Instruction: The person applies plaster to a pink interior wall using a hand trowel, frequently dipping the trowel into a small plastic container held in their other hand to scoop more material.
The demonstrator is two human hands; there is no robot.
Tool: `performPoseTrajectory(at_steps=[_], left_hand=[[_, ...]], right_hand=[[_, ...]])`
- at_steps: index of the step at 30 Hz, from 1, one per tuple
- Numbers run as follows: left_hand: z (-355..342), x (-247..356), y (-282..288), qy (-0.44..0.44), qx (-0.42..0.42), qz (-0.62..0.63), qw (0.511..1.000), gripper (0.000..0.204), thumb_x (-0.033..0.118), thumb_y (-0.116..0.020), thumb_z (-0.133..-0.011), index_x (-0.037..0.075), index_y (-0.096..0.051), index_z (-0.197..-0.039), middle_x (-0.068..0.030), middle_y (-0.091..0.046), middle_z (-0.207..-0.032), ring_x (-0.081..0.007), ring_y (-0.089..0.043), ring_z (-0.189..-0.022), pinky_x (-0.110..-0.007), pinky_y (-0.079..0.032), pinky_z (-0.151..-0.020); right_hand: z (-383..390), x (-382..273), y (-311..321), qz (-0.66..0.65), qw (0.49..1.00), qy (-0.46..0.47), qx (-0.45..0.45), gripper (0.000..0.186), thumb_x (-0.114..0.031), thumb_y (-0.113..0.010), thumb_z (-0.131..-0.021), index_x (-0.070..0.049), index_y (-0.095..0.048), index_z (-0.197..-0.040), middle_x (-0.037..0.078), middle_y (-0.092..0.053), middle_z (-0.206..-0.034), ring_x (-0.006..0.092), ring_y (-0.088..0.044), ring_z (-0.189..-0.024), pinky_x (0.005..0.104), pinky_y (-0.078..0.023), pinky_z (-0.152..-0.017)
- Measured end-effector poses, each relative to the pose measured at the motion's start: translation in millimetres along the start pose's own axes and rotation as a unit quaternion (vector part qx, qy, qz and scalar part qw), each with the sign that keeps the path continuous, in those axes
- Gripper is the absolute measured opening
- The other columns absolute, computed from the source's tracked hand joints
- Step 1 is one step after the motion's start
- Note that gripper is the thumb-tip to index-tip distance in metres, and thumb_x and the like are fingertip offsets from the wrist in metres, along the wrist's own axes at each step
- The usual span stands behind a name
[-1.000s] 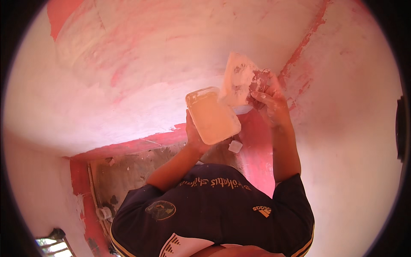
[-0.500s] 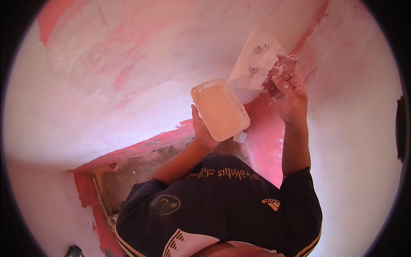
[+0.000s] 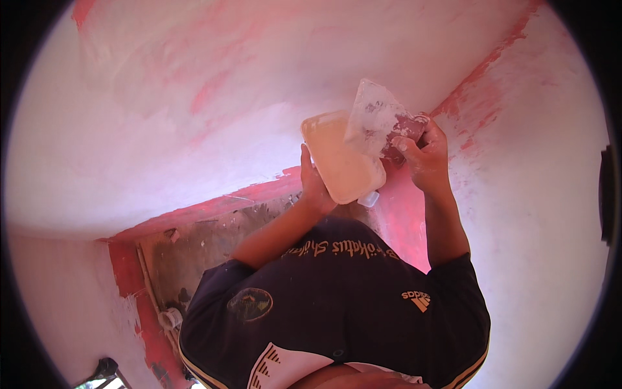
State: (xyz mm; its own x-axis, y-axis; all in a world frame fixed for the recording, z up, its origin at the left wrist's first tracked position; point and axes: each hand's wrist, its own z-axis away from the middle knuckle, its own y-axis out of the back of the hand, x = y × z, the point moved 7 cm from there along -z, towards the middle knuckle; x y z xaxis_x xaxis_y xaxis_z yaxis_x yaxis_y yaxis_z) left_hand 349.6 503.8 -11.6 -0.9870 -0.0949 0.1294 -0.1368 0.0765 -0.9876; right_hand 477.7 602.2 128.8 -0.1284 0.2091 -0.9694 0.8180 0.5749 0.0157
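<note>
A patchy pink-and-white wall (image 3: 175, 123) is seen beyond the fingers (image 3: 305, 161) of the left hand (image 3: 316, 189), by which a pale-orange rectangular tub (image 3: 334, 165) is clamped at its side. To their right, a scraper (image 3: 370, 122) is gripped by the right hand's fingers (image 3: 407, 145).

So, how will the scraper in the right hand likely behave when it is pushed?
The scraper looks broad and flat, so it may bend slightly. It is probably light, as the right hand alone grips it. Its handle has pale smears, so it could be slippery.
</note>
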Motion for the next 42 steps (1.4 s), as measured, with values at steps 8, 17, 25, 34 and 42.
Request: performPoseTrajectory(at_steps=[8, 17, 25, 34, 42], left_hand=[[-12, 9, 5, -0.018, 0.093, -0.057, 0.994, 0.079, 0.070, -0.031, -0.098, 0.014, -0.040, -0.152, -0.0115, -0.051, -0.148, -0.0347, -0.052, -0.133, -0.055, -0.042, -0.111], [-27, 4, -26, -0.026, 0.025, -0.232, 0.972, 0.079, 0.070, -0.030, -0.098, 0.014, -0.039, -0.153, -0.0106, -0.050, -0.149, -0.0351, -0.051, -0.134, -0.055, -0.041, -0.113], [-47, -11, -72, -0.085, 0.029, -0.242, 0.966, 0.054, 0.030, -0.063, -0.093, 0.006, -0.048, -0.139, -0.0098, -0.062, -0.126, -0.0234, -0.064, -0.111, -0.041, -0.055, -0.092], [-65, -60, -118, -0.039, -0.003, -0.103, 0.994, 0.049, 0.041, -0.047, -0.104, 0.009, -0.046, -0.141, -0.0098, -0.059, -0.131, -0.0261, -0.062, -0.117, -0.047, -0.055, -0.094], [-75, -53, -153, -0.116, -0.012, -0.166, 0.979, 0.044, 0.032, -0.049, -0.105, 0.010, -0.043, -0.142, -0.0107, -0.059, -0.129, -0.0273, -0.062, -0.116, -0.047, -0.057, -0.092]], right_hand=[[-5, 44, -1, 0.024, 0.998, -0.045, -0.029, 0.022, -0.002, -0.066, -0.093, -0.002, -0.061, -0.114, 0.006, -0.068, -0.096, 0.0112, -0.066, -0.088, 0.0282, -0.058, -0.073], [-9, 37, 19, -0.325, 0.934, -0.144, -0.033, 0.030, -0.001, -0.061, -0.093, 0.001, -0.059, -0.122, 0.005, -0.063, -0.099, 0.0123, -0.062, -0.082, 0.0271, -0.051, -0.068], [-52, -90, 107, -0.271, 0.961, 0.005, 0.059, 0.027, -0.003, -0.058, -0.095, 0.001, -0.059, -0.121, 0.004, -0.062, -0.097, 0.0106, -0.061, -0.081, 0.0229, -0.048, -0.070], [-131, -293, 279, -0.068, 0.961, 0.212, 0.163, 0.021, -0.005, -0.059, -0.096, 0.002, -0.061, -0.115, 0.009, -0.066, -0.101, 0.0159, -0.065, -0.086, 0.0285, -0.051, -0.073], [-224, -369, 386, 0.270, 0.845, 0.213, 0.409, 0.018, -0.014, -0.059, -0.095, 0.000, -0.061, -0.106, 0.016, -0.071, -0.087, 0.0236, -0.070, -0.079, 0.0370, -0.055, -0.069]])
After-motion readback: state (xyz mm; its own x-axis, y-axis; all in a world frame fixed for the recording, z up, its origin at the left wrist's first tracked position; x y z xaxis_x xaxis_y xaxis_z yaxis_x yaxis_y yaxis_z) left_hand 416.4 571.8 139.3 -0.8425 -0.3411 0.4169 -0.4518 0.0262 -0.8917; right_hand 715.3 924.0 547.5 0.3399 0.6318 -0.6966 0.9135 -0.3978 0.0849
